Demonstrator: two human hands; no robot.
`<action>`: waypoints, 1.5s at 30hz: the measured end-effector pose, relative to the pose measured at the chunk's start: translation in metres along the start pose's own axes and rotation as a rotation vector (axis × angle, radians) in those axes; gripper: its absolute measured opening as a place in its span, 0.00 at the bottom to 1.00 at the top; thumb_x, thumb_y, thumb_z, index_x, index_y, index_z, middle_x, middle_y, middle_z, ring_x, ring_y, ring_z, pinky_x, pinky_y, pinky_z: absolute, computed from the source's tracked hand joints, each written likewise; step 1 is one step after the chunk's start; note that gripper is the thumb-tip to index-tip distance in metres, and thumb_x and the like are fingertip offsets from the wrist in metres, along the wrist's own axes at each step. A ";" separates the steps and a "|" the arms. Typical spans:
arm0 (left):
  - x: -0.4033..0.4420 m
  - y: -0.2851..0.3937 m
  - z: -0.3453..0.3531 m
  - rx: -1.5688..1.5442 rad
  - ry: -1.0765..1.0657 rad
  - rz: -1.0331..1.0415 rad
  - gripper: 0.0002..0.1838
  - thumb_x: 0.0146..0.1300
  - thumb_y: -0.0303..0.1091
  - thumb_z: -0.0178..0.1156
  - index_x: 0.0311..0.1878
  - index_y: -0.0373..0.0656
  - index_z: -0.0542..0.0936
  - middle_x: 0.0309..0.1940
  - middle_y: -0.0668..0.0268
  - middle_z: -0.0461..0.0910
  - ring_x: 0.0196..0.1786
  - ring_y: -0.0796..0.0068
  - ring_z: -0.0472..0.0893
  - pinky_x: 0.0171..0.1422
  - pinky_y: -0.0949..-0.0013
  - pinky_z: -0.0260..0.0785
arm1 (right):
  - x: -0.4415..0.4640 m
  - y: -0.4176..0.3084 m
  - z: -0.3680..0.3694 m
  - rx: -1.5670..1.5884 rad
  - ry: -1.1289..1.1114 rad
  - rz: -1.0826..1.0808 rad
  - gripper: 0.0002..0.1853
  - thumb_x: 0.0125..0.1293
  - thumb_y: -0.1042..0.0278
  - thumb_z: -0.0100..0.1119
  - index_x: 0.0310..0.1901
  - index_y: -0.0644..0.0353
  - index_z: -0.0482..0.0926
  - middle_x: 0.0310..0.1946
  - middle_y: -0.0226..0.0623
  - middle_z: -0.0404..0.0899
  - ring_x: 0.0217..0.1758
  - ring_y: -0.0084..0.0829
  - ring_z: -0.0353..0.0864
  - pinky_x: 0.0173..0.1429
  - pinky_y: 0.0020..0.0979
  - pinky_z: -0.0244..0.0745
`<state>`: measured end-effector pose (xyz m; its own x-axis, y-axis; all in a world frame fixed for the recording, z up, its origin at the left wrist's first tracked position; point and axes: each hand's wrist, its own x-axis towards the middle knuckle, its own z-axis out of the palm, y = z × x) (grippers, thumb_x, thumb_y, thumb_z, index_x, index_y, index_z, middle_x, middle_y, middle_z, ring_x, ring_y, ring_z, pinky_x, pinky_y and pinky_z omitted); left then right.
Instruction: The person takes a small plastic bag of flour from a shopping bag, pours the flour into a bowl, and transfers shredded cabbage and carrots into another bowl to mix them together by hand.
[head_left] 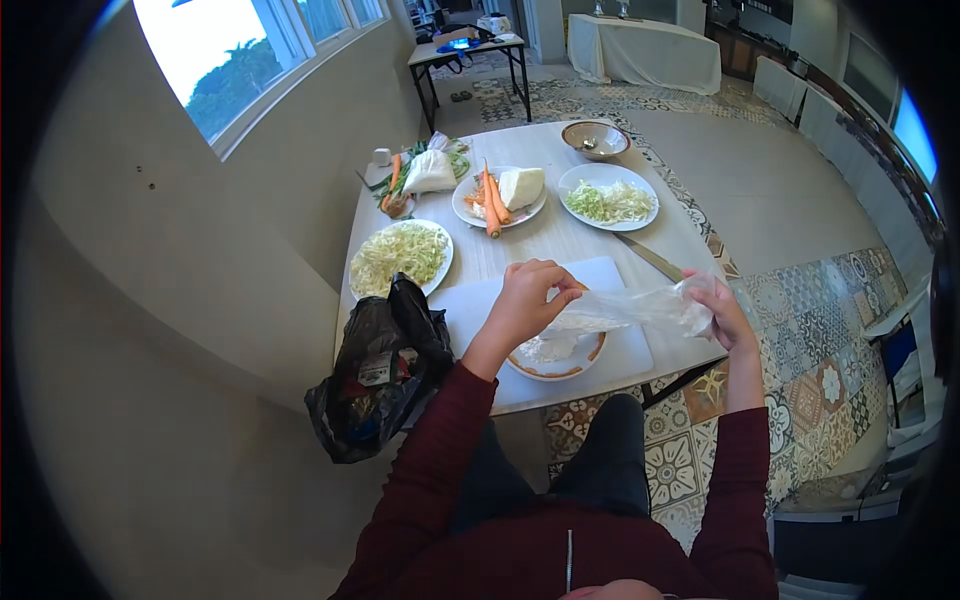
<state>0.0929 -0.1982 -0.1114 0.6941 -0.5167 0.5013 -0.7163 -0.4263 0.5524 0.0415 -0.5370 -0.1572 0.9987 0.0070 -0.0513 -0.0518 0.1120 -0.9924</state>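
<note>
A clear plastic bag (640, 306) with white powder in it is stretched sideways between my two hands. My left hand (530, 305) pinches its mouth end above a brown-rimmed bowl (598, 352). My right hand (720, 315) is closed around the fuller end of the bag. White powder (550, 347) lies in the bowl, which rests on a white cutting board (480, 309). The bag and my left hand hide the bowl's far part. Behind my right hand lies a knife (650, 256) on the table.
Shredded cabbage fills a plate (447, 272) at left; a black plastic bag (375, 370) sits at the table's left edge. Farther back are a plate with carrots (492, 204) and a cabbage piece (521, 187), another plate (650, 205) of shreds, a bowl (595, 140) and a white bag (430, 172).
</note>
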 end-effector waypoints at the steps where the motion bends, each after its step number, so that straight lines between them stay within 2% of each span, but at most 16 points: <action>1: 0.001 0.000 0.001 0.004 -0.005 0.007 0.06 0.57 0.36 0.65 0.31 0.44 0.82 0.29 0.65 0.81 0.36 0.65 0.77 0.47 0.62 0.62 | 0.000 0.005 -0.002 0.006 0.005 0.005 0.24 0.61 0.66 0.62 0.59 0.61 0.71 0.45 0.34 0.77 0.49 0.25 0.77 0.55 0.28 0.73; 6: 0.006 -0.001 0.013 0.012 -0.036 0.029 0.05 0.57 0.36 0.65 0.31 0.45 0.83 0.29 0.68 0.81 0.36 0.66 0.77 0.50 0.63 0.61 | 0.003 0.024 -0.011 0.046 0.035 -0.011 0.25 0.59 0.67 0.64 0.58 0.60 0.71 0.44 0.34 0.77 0.48 0.24 0.77 0.54 0.27 0.73; 12: 0.011 0.005 0.016 0.049 -0.066 0.044 0.05 0.57 0.36 0.65 0.31 0.47 0.84 0.28 0.69 0.82 0.37 0.67 0.78 0.50 0.64 0.60 | 0.002 0.031 -0.013 -0.078 0.024 0.073 0.25 0.56 0.68 0.67 0.56 0.57 0.73 0.41 0.34 0.79 0.45 0.22 0.78 0.49 0.26 0.75; 18: 0.009 0.002 0.016 0.061 -0.069 0.024 0.04 0.57 0.36 0.65 0.32 0.47 0.84 0.29 0.69 0.82 0.38 0.67 0.78 0.51 0.63 0.60 | -0.003 0.028 -0.003 -0.040 0.021 0.119 0.29 0.56 0.69 0.68 0.60 0.58 0.70 0.48 0.36 0.76 0.49 0.24 0.77 0.52 0.27 0.73; 21: 0.008 0.000 0.017 0.054 -0.069 0.002 0.05 0.57 0.36 0.64 0.32 0.47 0.84 0.29 0.69 0.82 0.39 0.67 0.78 0.52 0.63 0.60 | 0.001 0.056 -0.015 0.047 -0.083 0.130 0.31 0.56 0.70 0.67 0.62 0.60 0.68 0.52 0.38 0.74 0.52 0.25 0.76 0.54 0.28 0.73; 24: 0.005 -0.002 0.017 0.050 -0.060 -0.011 0.05 0.58 0.36 0.64 0.31 0.46 0.83 0.29 0.69 0.81 0.39 0.67 0.77 0.53 0.62 0.59 | -0.011 0.065 -0.017 -0.204 -0.104 0.058 0.31 0.57 0.72 0.66 0.62 0.62 0.67 0.53 0.38 0.74 0.52 0.25 0.76 0.54 0.28 0.73; 27: 0.006 -0.005 0.019 0.052 -0.072 -0.018 0.05 0.58 0.36 0.64 0.31 0.46 0.83 0.29 0.68 0.81 0.39 0.67 0.78 0.53 0.61 0.59 | -0.017 0.066 -0.019 -0.172 -0.168 0.073 0.31 0.57 0.73 0.65 0.63 0.62 0.67 0.53 0.38 0.74 0.52 0.25 0.76 0.55 0.27 0.73; 30: 0.007 -0.006 0.020 0.045 -0.078 -0.023 0.06 0.58 0.37 0.64 0.31 0.46 0.83 0.29 0.68 0.81 0.40 0.67 0.78 0.53 0.61 0.59 | -0.015 0.066 -0.024 -0.210 -0.101 0.189 0.31 0.57 0.72 0.66 0.62 0.62 0.67 0.53 0.40 0.74 0.54 0.26 0.75 0.57 0.29 0.72; 33: 0.008 -0.009 0.020 0.049 -0.086 -0.035 0.06 0.57 0.37 0.64 0.32 0.46 0.83 0.30 0.68 0.81 0.39 0.67 0.78 0.53 0.61 0.60 | -0.017 0.053 -0.008 -0.635 0.255 -0.074 0.28 0.57 0.70 0.66 0.59 0.60 0.71 0.52 0.42 0.74 0.56 0.29 0.73 0.60 0.32 0.70; 36: 0.009 -0.009 0.021 0.050 -0.085 -0.037 0.07 0.57 0.37 0.65 0.32 0.46 0.84 0.29 0.66 0.82 0.38 0.66 0.78 0.51 0.61 0.61 | -0.011 0.021 0.033 -0.597 0.181 -0.390 0.29 0.55 0.66 0.68 0.59 0.60 0.71 0.51 0.41 0.74 0.57 0.31 0.72 0.63 0.33 0.67; 41: 0.009 -0.004 0.019 0.067 -0.046 0.006 0.07 0.56 0.35 0.66 0.32 0.43 0.84 0.30 0.63 0.83 0.37 0.64 0.80 0.46 0.62 0.66 | -0.002 -0.002 0.116 -0.826 -0.172 -0.492 0.37 0.49 0.57 0.72 0.61 0.57 0.68 0.51 0.42 0.73 0.57 0.40 0.74 0.62 0.37 0.67; 45: -0.007 -0.001 -0.002 -0.051 0.099 -0.045 0.07 0.57 0.32 0.65 0.33 0.38 0.82 0.31 0.61 0.82 0.37 0.67 0.80 0.44 0.66 0.69 | -0.001 -0.003 0.139 -1.009 -0.129 -0.338 0.38 0.46 0.56 0.73 0.60 0.52 0.69 0.49 0.43 0.73 0.54 0.46 0.75 0.60 0.41 0.69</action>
<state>0.0890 -0.1928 -0.1141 0.7307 -0.4214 0.5371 -0.6817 -0.4079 0.6074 0.0410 -0.3992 -0.1383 0.9504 0.2412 0.1965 0.3111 -0.7452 -0.5899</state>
